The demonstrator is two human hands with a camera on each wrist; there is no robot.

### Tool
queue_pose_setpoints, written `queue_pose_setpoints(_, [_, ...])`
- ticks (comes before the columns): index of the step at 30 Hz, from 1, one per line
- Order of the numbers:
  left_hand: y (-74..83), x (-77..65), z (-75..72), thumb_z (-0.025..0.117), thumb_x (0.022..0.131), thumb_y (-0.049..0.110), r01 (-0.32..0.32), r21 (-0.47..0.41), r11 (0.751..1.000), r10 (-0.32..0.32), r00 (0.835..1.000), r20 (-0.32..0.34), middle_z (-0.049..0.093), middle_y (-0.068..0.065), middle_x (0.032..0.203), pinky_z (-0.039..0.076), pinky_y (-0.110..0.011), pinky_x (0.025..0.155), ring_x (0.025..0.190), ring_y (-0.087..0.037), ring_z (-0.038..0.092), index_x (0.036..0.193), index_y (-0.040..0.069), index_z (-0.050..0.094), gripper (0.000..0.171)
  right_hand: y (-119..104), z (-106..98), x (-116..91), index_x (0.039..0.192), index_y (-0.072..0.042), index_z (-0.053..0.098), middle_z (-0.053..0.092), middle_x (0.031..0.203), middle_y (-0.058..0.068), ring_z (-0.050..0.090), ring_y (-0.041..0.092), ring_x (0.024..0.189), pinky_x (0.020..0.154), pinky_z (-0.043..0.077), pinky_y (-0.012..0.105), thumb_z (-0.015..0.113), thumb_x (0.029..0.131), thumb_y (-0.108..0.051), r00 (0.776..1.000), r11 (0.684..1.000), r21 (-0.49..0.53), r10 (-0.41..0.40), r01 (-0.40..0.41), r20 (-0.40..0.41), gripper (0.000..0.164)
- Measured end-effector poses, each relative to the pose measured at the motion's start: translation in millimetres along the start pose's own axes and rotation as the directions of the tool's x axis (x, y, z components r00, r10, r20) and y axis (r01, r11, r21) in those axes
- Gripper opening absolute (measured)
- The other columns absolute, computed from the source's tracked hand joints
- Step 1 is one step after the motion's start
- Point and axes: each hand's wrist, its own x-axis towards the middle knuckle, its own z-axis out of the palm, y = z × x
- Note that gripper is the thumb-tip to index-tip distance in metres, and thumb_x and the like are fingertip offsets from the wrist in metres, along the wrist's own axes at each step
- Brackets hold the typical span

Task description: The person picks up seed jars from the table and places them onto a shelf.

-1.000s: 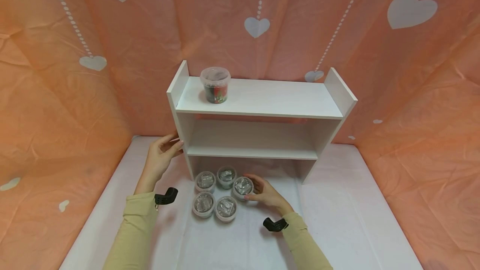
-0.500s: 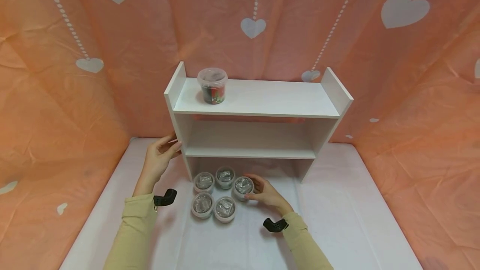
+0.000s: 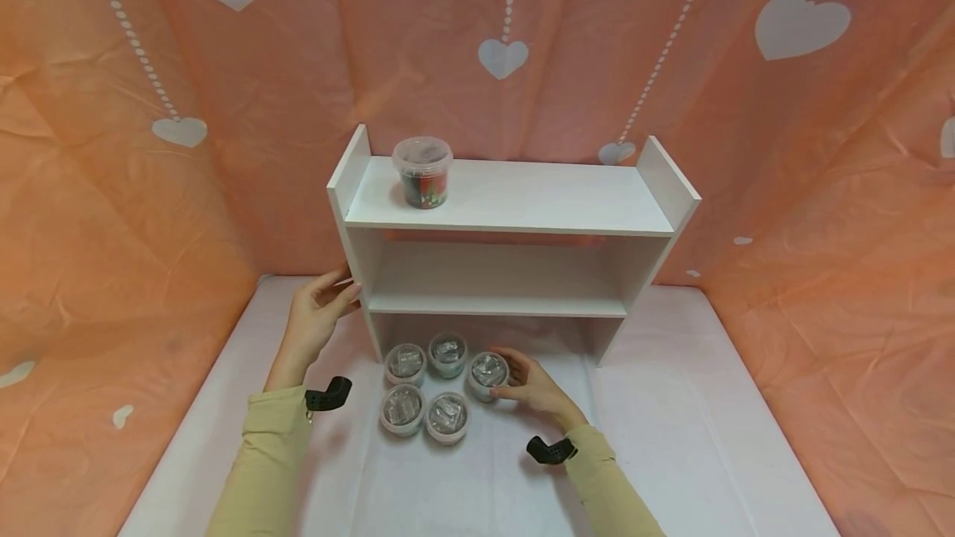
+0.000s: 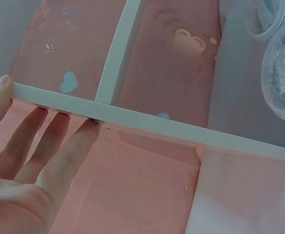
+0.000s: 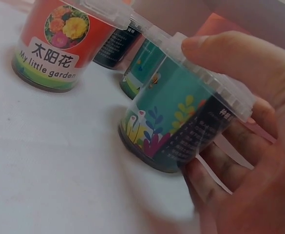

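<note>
At the lower front of the white shelf unit (image 3: 515, 311), my right hand (image 3: 539, 388) grips a clear-lidded cup (image 3: 489, 371). The right wrist view shows this cup (image 5: 174, 114) has a teal wrap with printed plants, thumb over the lid rim and fingers round the side. The cup tilts, its base close over the cloth. Several similar cups stand to its left, including a red-wrapped one (image 5: 57, 44) reading "My little garden". My left hand (image 3: 313, 326) touches the unit's left side panel with nearly straight fingers; its thumb (image 4: 0, 95) rests at the panel's edge.
Another lidded cup (image 3: 423, 175), red and dark, stands on the top shelf at left. A white cloth (image 3: 671, 437) covers the table. Orange curtains (image 3: 119, 214) with heart prints enclose the back and both sides.
The gripped cup has moved slightly right, away from the other cups, with my right hand. My left hand stays at the side panel. The view has shifted a little.
</note>
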Motion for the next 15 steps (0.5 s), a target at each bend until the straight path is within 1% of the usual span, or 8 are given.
queue_pose_setpoints(5, [-0.3, 0.1, 0.3, 0.062, 0.094, 0.012, 0.01, -0.004, 1.0, -0.01, 1.0, -0.004, 0.051, -0.024, 0.129, 0.054, -0.03, 0.083, 0.1, -0.004, 0.06, 0.138, -0.006, 0.046, 0.05, -0.4, 0.6, -1.2, 0.139, 0.013, 0.035, 0.044, 0.136, 0.03, 0.05, 0.027, 0.118, 0.099, 0.044, 0.039, 0.068, 0.08, 0.014, 1.0, 1.0, 0.0, 0.007, -0.007, -0.014, 0.068])
queue_pose_setpoints(10, [-0.1, 0.4, 0.2, 0.061, 0.095, 0.012, 0.008, -0.004, 1.0, -0.008, 1.0, -0.002, 0.051, -0.025, 0.13, 0.054, -0.03, 0.083, 0.101, -0.005, 0.06, 0.138, -0.005, 0.046, 0.049, -3.5, 1.3, -2.8, 0.139, 0.012, 0.036, 0.046, 0.133, 0.03, 0.054, 0.025, 0.112, 0.092, 0.048, 0.034, 0.069, 0.081, 0.011, 1.0, 1.0, -0.02, 0.008, -0.008, -0.023, 0.066])
queue_pose_setpoints(13, [0.3, 0.2, 0.2, 0.061, 0.095, 0.011, 0.01, -0.007, 1.0, -0.01, 1.0, 0.0, 0.05, -0.026, 0.13, 0.054, -0.029, 0.083, 0.101, -0.005, 0.06, 0.139, -0.005, 0.046, 0.049, -4.0, 0.6, -3.5, 0.139, 0.012, 0.037, 0.047, 0.132, 0.03, 0.055, 0.025, 0.11, 0.09, 0.049, 0.034, 0.069, 0.082, 0.01, 0.999, 0.999, -0.034, 0.01, -0.012, -0.034, 0.065])
queue_pose_setpoints(15, [0.9, -0.1, 0.3, 0.061, 0.095, 0.011, 0.013, -0.01, 1.0, -0.013, 1.0, 0.001, 0.05, -0.026, 0.131, 0.054, -0.029, 0.083, 0.101, -0.004, 0.06, 0.139, -0.004, 0.046, 0.049, 0.6, -1.8, -3.0, 0.139, 0.012, 0.036, 0.047, 0.132, 0.029, 0.055, 0.024, 0.11, 0.091, 0.048, 0.037, 0.07, 0.081, 0.01, 0.999, 0.999, -0.042, 0.013, -0.015, -0.042, 0.067])
